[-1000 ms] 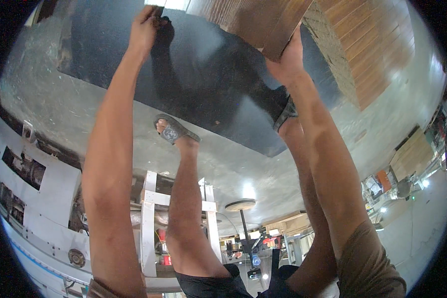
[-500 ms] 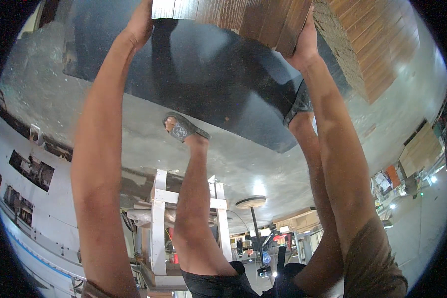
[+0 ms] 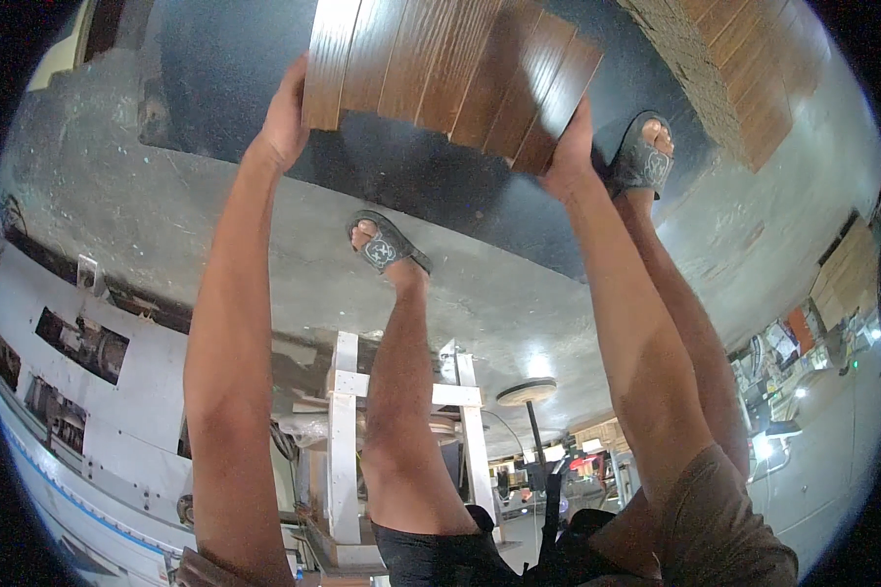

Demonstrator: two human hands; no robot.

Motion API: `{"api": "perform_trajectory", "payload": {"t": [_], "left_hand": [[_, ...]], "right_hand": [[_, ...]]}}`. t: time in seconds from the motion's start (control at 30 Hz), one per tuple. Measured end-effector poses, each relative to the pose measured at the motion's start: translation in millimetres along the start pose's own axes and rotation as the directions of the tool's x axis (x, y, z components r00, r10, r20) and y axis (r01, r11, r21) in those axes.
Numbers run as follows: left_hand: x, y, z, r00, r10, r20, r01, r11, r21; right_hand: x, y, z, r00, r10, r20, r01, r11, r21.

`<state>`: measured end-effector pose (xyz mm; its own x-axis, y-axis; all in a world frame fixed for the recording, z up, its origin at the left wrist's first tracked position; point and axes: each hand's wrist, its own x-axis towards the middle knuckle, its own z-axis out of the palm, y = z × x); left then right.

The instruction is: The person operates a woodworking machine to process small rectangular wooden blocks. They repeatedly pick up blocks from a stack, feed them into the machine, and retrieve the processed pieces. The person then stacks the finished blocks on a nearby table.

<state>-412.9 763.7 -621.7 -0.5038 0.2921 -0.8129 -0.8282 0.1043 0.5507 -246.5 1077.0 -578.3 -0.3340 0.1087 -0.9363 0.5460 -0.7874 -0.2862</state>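
Note:
Several brown wood-grain planks (image 3: 431,73) are held side by side in a row at the top of the view, their near ends stepped unevenly. My left hand (image 3: 286,122) grips the left outer edge of the row. At the right outer edge, near the lower corner, my right hand (image 3: 570,152) is pressed with its fingers partly hidden by the wood. Both arms reach out, squeezing the row between the hands. Under the planks lies a dark sheet (image 3: 392,181) on the floor. The far ends of the planks are cut off by the top edge.
A stack of similar brown planks (image 3: 754,88) with rough layered sides stands at the upper right. My sandalled feet (image 3: 387,245) are close to the dark sheet. A white wooden frame (image 3: 345,450), a round disc on a pole (image 3: 527,391) and a pale machine (image 3: 117,411) are around me.
The planks and both hands now appear lower in the view, showing more of the wood's top face. My right foot has come into fuller view beside the right arm.

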Motion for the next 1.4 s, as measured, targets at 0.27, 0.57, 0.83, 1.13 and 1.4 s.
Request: {"api": "perform_trajectory", "payload": {"t": [0.27, 0.57, 0.83, 1.13, 1.4], "left_hand": [[-42.8, -26.2, -22.9, 0.991, -0.114, -0.064, 0.112, 0.993, -0.029], [-83.4, -59.9, -69.1, 0.976, -0.195, -0.094, 0.201, 0.978, 0.063], [-85.3, -73.5, -83.0, 0.991, -0.13, -0.028, 0.125, 0.983, -0.137], [-108.4, -131.7, -37.4, 0.865, -0.09, -0.493, -0.251, 0.774, -0.581], [-124.5, -99.2, 16.0, 0.909, -0.073, -0.41, -0.258, 0.674, -0.692]], "right_hand": [[-20.0, 88.5, -7.4, 0.983, -0.004, -0.185, 0.029, 0.991, 0.133], [-44.1, 208.5, -20.8, 0.979, -0.077, -0.191, 0.136, 0.938, 0.319], [-5.0, 211.0, -92.4, 0.97, -0.131, -0.205, 0.141, 0.989, 0.034], [71.4, -17.6, 92.4, 0.79, -0.138, 0.597, 0.495, 0.718, -0.489], [78.5, 31.3, 161.6, 0.7, 0.296, 0.65, 0.402, 0.589, -0.701]]}}
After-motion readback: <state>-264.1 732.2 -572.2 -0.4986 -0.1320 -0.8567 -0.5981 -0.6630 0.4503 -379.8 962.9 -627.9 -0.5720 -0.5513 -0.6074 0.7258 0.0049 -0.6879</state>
